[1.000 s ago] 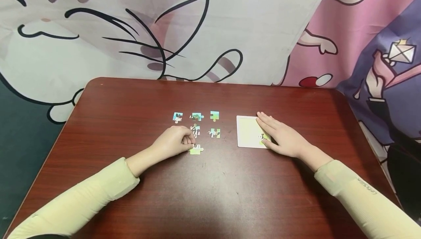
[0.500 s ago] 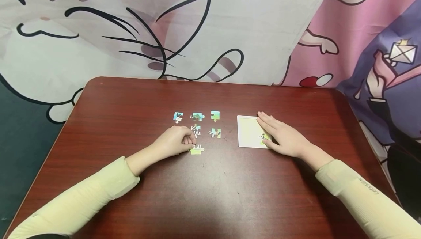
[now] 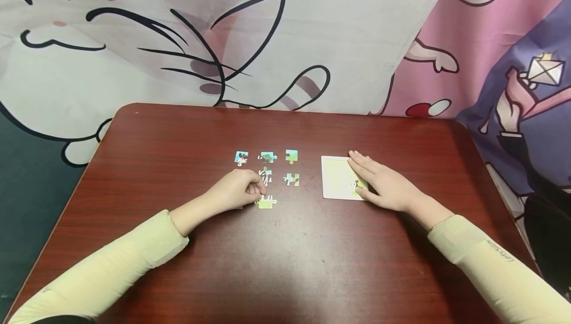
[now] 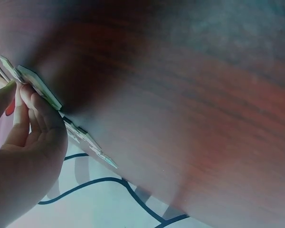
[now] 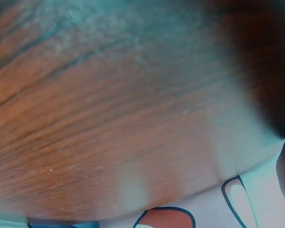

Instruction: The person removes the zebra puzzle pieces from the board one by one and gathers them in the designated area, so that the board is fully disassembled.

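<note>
In the head view my left hand (image 3: 235, 189) is low over the lower left of a loose group of jigsaw puzzle pieces. Its fingers are curled, thumb and fingertips together at a puzzle piece (image 4: 40, 89) mostly hidden beneath the hand. Just right of the fingertips lies a green and white puzzle piece (image 3: 266, 202). Behind it are a striped piece (image 3: 265, 176) and another piece (image 3: 292, 180). My right hand (image 3: 387, 184) rests flat, fingers straight, on the right side of a pale square puzzle board (image 3: 337, 178). A small printed patch (image 3: 357, 187) shows beside the thumb.
Along the back of the group lie a blue piece (image 3: 241, 157), a tree piece (image 3: 268, 157) and a green-blue piece (image 3: 291, 156). The dark red wooden table (image 3: 285, 259) meets a cartoon-printed cloth (image 3: 348, 27) at its far edge.
Both hands stay almost in place. A small pale edge now shows beneath the left hand. The board and the other pieces look unmoved; the head view shifts slightly.
</note>
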The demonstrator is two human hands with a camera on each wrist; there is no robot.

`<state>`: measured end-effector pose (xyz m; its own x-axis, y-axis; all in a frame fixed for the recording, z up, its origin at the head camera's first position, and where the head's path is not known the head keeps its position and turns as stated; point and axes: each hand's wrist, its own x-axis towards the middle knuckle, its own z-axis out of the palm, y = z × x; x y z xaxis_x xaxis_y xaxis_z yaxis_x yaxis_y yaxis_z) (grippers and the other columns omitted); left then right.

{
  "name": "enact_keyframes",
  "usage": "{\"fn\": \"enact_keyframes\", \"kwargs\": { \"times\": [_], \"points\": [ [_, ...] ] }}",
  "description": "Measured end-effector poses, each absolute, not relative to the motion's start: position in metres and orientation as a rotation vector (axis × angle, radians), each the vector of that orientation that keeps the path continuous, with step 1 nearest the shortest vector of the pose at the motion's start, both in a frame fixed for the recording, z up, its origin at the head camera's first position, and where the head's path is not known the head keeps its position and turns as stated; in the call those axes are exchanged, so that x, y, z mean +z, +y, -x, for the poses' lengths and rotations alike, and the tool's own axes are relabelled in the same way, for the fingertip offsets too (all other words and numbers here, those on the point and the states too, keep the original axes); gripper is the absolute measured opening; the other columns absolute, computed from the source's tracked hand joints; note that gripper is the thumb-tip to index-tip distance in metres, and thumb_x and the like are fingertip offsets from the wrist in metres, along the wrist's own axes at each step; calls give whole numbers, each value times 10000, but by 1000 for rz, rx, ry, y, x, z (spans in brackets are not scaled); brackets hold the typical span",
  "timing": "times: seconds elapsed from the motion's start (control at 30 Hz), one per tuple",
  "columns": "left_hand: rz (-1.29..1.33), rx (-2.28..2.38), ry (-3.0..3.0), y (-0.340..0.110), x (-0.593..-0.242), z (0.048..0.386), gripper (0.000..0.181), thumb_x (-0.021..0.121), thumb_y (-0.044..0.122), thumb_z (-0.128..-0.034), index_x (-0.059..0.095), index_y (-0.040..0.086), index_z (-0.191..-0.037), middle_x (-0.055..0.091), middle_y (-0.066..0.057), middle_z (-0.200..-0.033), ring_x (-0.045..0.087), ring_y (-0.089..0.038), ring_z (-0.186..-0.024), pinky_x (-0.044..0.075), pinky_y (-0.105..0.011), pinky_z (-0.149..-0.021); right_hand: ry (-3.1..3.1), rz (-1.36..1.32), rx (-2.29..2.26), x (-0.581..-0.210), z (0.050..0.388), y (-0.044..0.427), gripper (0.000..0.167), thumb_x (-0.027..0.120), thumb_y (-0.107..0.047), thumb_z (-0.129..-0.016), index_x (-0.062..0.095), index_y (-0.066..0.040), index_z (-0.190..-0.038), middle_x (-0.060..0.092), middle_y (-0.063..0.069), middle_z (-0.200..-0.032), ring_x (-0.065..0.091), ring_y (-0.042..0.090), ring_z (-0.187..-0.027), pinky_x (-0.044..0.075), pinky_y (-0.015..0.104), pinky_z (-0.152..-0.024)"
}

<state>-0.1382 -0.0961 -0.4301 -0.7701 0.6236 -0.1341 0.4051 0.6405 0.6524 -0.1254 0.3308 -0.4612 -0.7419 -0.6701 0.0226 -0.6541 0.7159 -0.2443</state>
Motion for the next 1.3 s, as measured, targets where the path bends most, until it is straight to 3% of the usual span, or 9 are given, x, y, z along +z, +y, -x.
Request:
{"fn": "enact_keyframes", "kwargs": {
  "times": [0.3,0.47,0.6,0.97,1.3],
  "points": [
    [-826,871,2520,-96,-430,140,92,717,34,-916,780,94,-888,726,2,-811,598,-46,-727,512,-193,-700,2835,1094,-373,-460,127,330,782,697,-282,-1001,347,34,-1625,293,241,-1725,333,437,-1583,106,321,-1354],
    [-832,875,2513,-97,-431,140,82,724,44,-927,784,90,-894,735,-6,-820,606,-48,-735,518,-198,-708,2831,1081,-363,-458,127,330,858,738,-376,-980,344,19,-1632,283,224,-1734,330,437,-1585,61,266,-1344],
    [-817,876,2507,-98,-430,140,73,731,50,-928,785,86,-896,732,-5,-815,605,-52,-735,518,-204,-711,2827,1081,-350,-457,127,329,908,748,-438,-964,337,12,-1636,280,224,-1735,327,434,-1587,108,311,-1352],
    [-825,886,2463,-96,-428,143,87,718,40,-918,783,81,-879,732,-7,-791,612,-42,-719,530,-197,-702,2841,1066,-334,-459,125,331,963,772,-464,-938,320,11,-1643,278,229,-1734,321,417,-1595,136,360,-1357],
    [-842,881,2414,-97,-426,148,85,715,61,-941,789,74,-900,753,-7,-815,613,-52,-735,532,-206,-726,2861,1021,-371,-463,118,343,994,790,-469,-922,297,-23,-1660,250,202,-1751,253,356,-1634,19,232,-1340]
  ]
}}
